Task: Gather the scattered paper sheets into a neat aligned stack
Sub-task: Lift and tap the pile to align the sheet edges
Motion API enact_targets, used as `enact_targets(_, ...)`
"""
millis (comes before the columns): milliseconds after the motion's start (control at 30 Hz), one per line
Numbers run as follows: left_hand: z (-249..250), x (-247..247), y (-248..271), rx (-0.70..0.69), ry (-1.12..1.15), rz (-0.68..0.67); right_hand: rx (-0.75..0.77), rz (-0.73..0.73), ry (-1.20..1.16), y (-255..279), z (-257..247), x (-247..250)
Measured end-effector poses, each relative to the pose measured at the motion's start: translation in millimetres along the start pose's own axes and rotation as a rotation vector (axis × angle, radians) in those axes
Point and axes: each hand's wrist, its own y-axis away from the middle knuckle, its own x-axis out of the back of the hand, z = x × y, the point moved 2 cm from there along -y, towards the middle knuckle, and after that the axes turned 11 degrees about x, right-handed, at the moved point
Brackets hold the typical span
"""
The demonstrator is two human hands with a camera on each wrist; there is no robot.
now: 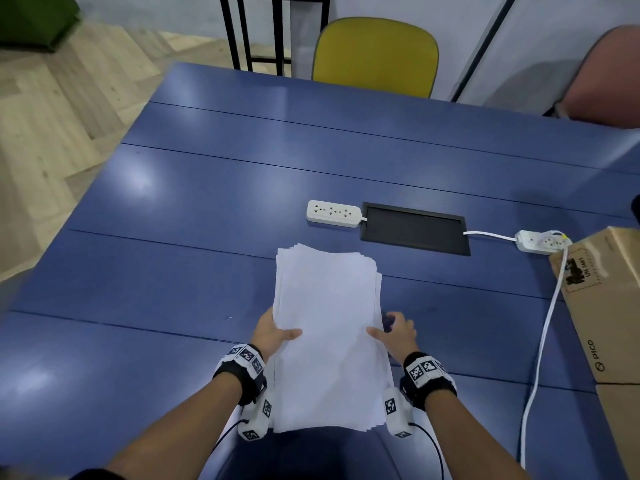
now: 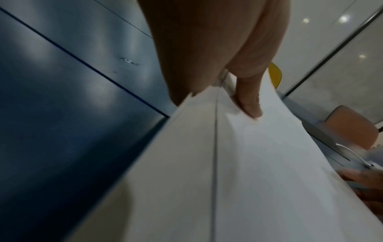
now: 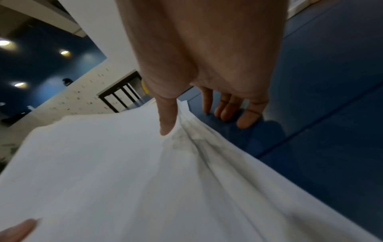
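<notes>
Nearest, at six o'clock, the stack of paper sheets (image 1: 329, 341) is held above the blue surface (image 1: 173, 271) between both hands. The left hand (image 1: 273, 332) has its grip on the stack's left edge, thumb on top of the sheets and fingers hidden beneath. The right hand (image 1: 396, 332) lays its thumb on the right edge; in the right wrist view its fingers (image 3: 228, 108) hang loosely straight beside the paper. The sheet edges are slightly fanned. Farther, toward one o'clock, a white power strip (image 1: 333, 213) lies just beside a black cable hatch (image 1: 415, 228). At three o'clock sits a cardboard box (image 1: 609, 306). At twelve o'clock stands a yellow chair (image 1: 375, 53).
</notes>
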Motion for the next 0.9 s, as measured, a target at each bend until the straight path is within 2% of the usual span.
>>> enact_targets(100, -1.9, 4.6, 4.2, 0.001, 0.057, -0.03, -0.029, 0.001, -0.078, 1.8, 0.6, -2.8)
enact_targets(233, 6.0, 4.6, 16.2, -0.017, 0.079, -0.146, 0.04, -0.079, -0.702, 6.2, -2.3, 1.8)
enact_targets(267, 12.5, 5.3, 19.1, -0.021, 0.062, -0.194, 0.088, -0.115, -0.764, 9.2, -5.6, 6.7)
enact_targets(333, 26.1, 3.6, 22.0, -0.013, 0.025, -0.293, 0.19, -0.195, -0.732, 14.5, -17.1, 12.1)
enact_targets(400, 36.5, -3.7, 22.2, 0.008, 0.026, -0.29, 0.255, -0.232, -0.598, 15.9, -29.1, 6.6)
enact_targets(500, 41.8, -15.0, 22.5, -0.026, 0.009, -0.106, 0.294, -0.126, -0.483, 18.3, -44.8, 1.5)
enact_targets(600, 59.6, -20.7, 32.5, -0.148, 0.031, 0.012, 0.363, 0.031, -0.487, 26.4, -60.6, 19.6)
enact_targets(767, 123.4, -38.4, 55.6, -0.41, 0.075, 0.084, 0.519, 0.296, -0.57, 42.4, -106.1, 51.5)
enact_targets(900, 155.6, -45.6, 67.4, -0.544, 0.131, 0.094, 0.526, 0.447, -0.779, 53.8, -122.9, 70.4)
